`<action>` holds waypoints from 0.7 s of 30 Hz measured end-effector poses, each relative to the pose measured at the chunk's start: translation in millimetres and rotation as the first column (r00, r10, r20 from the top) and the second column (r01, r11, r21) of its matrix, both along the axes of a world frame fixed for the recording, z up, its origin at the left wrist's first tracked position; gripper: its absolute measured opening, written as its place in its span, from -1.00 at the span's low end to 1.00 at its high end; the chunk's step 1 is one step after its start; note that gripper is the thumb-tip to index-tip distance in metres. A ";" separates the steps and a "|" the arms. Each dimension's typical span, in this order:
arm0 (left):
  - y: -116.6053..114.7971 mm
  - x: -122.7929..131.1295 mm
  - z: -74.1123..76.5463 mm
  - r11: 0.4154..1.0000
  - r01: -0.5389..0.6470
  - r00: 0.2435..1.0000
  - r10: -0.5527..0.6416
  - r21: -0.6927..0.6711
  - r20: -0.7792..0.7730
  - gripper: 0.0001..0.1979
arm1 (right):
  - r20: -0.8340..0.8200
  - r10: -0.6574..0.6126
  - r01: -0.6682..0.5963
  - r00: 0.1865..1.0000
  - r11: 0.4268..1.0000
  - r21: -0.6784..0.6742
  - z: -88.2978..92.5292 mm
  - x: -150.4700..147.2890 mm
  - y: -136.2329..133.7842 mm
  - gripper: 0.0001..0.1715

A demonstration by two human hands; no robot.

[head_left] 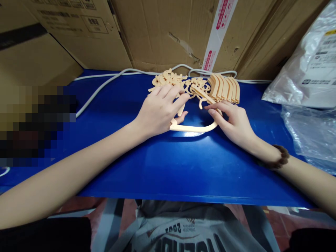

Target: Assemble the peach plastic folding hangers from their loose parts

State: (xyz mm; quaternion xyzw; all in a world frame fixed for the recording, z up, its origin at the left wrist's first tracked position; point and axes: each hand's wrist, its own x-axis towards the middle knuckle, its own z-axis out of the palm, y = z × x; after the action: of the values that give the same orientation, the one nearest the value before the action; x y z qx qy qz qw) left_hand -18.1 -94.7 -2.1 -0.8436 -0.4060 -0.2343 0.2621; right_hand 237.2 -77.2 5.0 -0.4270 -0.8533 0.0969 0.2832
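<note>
A cream plastic clothes hanger (193,128) curves between my hands just above the blue table. My right hand (235,120) is closed on its right end, thumb and fingers pinching the bend. My left hand (162,108) curls around its left end, which is partly hidden by the palm; a short cream piece (181,110) shows between thumb and forefinger. Just past my left fingers lies a heap of cream hanger hooks (168,77). Several curved hanger arms (224,87) stand in a neat row beyond my right hand. One loose hook (201,103) is near my right fingertips.
Large cardboard boxes (162,35) wall off the back of the blue table (183,171). A white cable (99,87) runs along the rear edge. Plastic-wrapped packages (309,70) and clear film (309,133) lie at the right. The far left is pixelated.
</note>
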 end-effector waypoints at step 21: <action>5.0 -3.6 -0.9 0.987 0.150 0.974 -0.158 -0.062 -0.162 -0.83 | 0.013 -0.033 0.033 0.999 0.999 -0.037 1.6 -0.7 -1.0 -0.70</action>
State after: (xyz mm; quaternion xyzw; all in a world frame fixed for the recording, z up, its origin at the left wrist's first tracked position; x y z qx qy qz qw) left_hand -21.7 -89.7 -2.9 -0.8952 -0.3219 -0.1725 0.2553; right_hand 236.5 -78.3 6.6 -0.4468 -0.8459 0.1056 0.2715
